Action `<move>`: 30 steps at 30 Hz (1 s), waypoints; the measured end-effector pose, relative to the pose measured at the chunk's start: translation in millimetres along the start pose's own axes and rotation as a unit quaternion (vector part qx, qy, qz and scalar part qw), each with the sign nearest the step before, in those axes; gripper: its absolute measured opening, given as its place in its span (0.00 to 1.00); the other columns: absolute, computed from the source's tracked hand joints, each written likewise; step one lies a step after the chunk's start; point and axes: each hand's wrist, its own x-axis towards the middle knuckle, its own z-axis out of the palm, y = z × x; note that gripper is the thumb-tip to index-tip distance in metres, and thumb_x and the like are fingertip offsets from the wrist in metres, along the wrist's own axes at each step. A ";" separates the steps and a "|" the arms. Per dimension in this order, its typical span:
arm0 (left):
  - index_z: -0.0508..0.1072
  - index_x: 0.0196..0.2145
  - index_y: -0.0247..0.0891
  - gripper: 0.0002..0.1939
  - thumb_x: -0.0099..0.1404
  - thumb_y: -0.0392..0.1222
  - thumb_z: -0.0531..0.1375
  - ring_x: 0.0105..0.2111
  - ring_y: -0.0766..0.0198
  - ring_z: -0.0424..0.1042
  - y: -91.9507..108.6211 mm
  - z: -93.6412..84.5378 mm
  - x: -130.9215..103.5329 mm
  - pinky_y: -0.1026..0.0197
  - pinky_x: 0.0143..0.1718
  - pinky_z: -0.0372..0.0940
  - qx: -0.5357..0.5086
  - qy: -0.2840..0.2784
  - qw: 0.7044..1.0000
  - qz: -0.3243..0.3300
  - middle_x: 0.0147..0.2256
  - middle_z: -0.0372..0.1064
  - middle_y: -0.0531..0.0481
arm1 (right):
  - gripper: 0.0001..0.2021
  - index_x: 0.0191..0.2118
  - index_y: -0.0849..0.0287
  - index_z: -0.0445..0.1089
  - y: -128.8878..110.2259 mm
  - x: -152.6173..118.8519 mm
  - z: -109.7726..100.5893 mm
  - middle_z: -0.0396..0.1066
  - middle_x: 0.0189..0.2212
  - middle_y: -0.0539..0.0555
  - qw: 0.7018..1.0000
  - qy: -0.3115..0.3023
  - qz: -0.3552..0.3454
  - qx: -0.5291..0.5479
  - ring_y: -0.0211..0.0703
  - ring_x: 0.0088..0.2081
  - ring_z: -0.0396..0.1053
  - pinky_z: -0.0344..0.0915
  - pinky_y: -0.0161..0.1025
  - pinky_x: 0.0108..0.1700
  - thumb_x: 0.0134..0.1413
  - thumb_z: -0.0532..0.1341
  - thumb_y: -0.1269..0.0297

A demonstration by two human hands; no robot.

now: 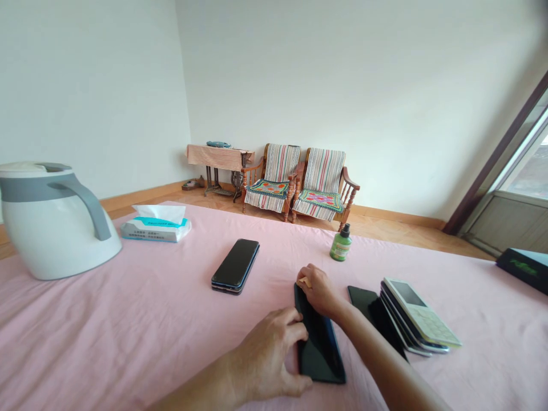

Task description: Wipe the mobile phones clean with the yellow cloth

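Observation:
A black smartphone [319, 348] lies screen up on the pink cloth in front of me. My left hand [274, 354] grips its left side, fingers over the edge and thumb near the bottom corner. At the phone's top end, my right hand [319, 290] is closed around a small pale-yellow piece [305, 281], mostly hidden by the fingers; its material is unclear. Left of the hands sits a neat stack of dark smartphones [236, 264]. To the right, a white keypad phone [422, 311] tops a fanned pile of phones, with another black phone [363, 299] beside it, partly behind my right forearm.
A green spray bottle [341, 245] stands beyond my right hand. At the left are a white-and-grey jug [55, 228] and a tissue pack [156, 224]. A black box [524, 271] rests at the far right. Two wooden chairs [319, 188] stand by the wall.

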 end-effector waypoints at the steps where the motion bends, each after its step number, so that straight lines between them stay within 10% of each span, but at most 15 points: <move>1: 0.72 0.39 0.41 0.24 0.43 0.44 0.72 0.41 0.56 0.67 -0.1 0.2 -0.1 0.58 0.44 0.64 0.000 -0.001 1.000 -0.001 0.43 0.65 0.50 | 0.06 0.29 0.61 0.68 -1.0 0.1 0.0 0.65 0.29 0.53 1.000 -0.001 -0.004 0.004 0.38 0.32 0.64 0.56 0.33 0.35 0.51 0.55 0.76; 30: 0.72 0.41 0.40 0.24 0.45 0.44 0.70 0.42 0.54 0.67 2.9 -3.5 0.4 0.56 0.46 0.63 0.003 -0.018 1.000 -0.012 0.44 0.66 0.48 | 0.13 0.28 0.60 0.69 -14.5 -21.1 -5.8 0.62 0.30 0.52 0.999 -0.031 -0.027 0.025 0.37 0.31 0.64 0.58 0.31 0.33 0.49 0.52 0.82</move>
